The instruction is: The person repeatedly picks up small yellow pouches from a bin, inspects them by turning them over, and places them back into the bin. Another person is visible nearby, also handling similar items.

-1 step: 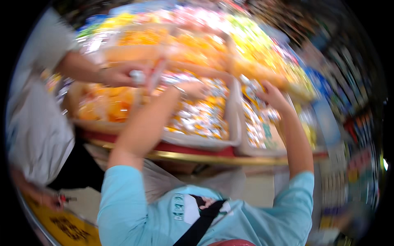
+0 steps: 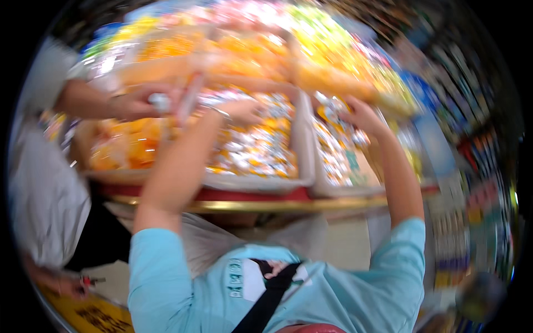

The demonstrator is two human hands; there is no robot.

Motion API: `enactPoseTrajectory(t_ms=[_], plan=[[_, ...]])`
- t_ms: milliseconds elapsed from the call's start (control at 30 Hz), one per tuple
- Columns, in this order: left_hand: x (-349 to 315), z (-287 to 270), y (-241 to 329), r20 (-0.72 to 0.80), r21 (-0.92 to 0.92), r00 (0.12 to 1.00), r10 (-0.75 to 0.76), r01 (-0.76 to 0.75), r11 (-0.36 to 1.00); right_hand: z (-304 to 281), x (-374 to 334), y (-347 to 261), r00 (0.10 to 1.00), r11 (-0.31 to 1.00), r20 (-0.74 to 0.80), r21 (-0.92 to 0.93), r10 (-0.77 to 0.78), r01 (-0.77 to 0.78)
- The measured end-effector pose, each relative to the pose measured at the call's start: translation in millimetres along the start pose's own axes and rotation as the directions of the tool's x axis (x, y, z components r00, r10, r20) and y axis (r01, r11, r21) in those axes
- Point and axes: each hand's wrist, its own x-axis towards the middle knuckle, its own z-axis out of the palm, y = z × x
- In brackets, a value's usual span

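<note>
My left hand reaches into a bin of small wrapped sweets in white, silver and orange. Its fingers bend down onto them, smeared by motion, and what they hold is hidden. In the narrower bin on the right, my right hand has its fingers bent in around several shiny wrapped sweets near the back. More white-and-orange pieces lie below it, beside a tan cardboard piece with green marks. A pale divider stands between the two bins.
At the left, another person's hand holds a small white object close to my left forearm. Bins of orange packages and yellow-green packages surround the sweets. A gold-edged counter rim runs before me; shelves stand right.
The whole scene has shifted a little left and up in view. Both my hands stay over the same bins, with little visible change in their grip.
</note>
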Motion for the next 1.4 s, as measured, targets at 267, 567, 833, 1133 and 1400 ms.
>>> enactPoseTrajectory(t_ms=[267, 567, 833, 1133, 1400], plan=[[-18.9, -10.3, 15.6, -0.012, 0.038, 0.998, -0.065, 0.065, 0.997, -37.7, -48.6, 61.9, 0.857, 0.862, 0.256, -0.38, 0.447, -0.336], [-19.5, -8.9, 18.1, 0.002, 0.089, 0.991, -0.135, 0.135, 0.987, 1.0, -24.5, 106.6, 0.915, 0.785, 0.198, -0.596, 0.352, -0.172], [-11.6, 6.5, 20.3, 0.113, 0.127, 0.978, -0.173, 0.158, 0.979, 13.6, -40.2, 97.2, 0.915, 0.702, 0.292, -0.712, 0.279, 0.013], [-5.6, 20.8, 34.4, 0.385, 0.218, 0.916, -0.11, 0.026, 0.976, 10.1, -36.1, 95.4, 0.931, 0.799, 0.282, -0.601, 0.231, -0.016], [-4.5, 30.9, 49.5, 0.439, 0.147, 0.895, -0.081, 0.018, 0.989, 19.3, 6.8, -18.6, 0.975, 0.902, 0.216, -0.43, 0.052, 0.048]])
